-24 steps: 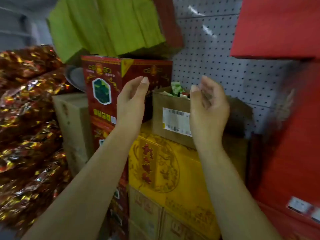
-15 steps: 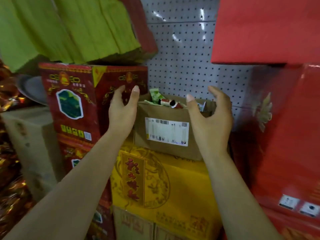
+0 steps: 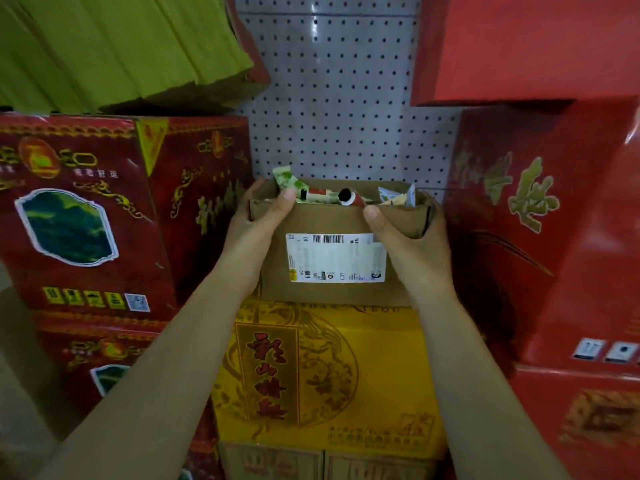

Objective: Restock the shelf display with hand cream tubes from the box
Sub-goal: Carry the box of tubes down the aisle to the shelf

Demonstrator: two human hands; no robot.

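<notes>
Box [image 3: 332, 220] gripped at both top corners by left hand [image 3: 258, 220] and right hand [image 3: 405, 233], wedged between cartons.

Light: dim, warm, from above | Glare: streaks on pegboard [image 3: 332, 98] at top centre, sheen on red carton [image 3: 588, 237] at right edge | Shadow: deep beside box [image 3: 332, 265] | Blur: soft at corners | Distortion: wide-angle bowing at edges

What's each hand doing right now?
Left hand: closed on the box at its left corner.
Right hand: closed on the box at its right corner.
</notes>
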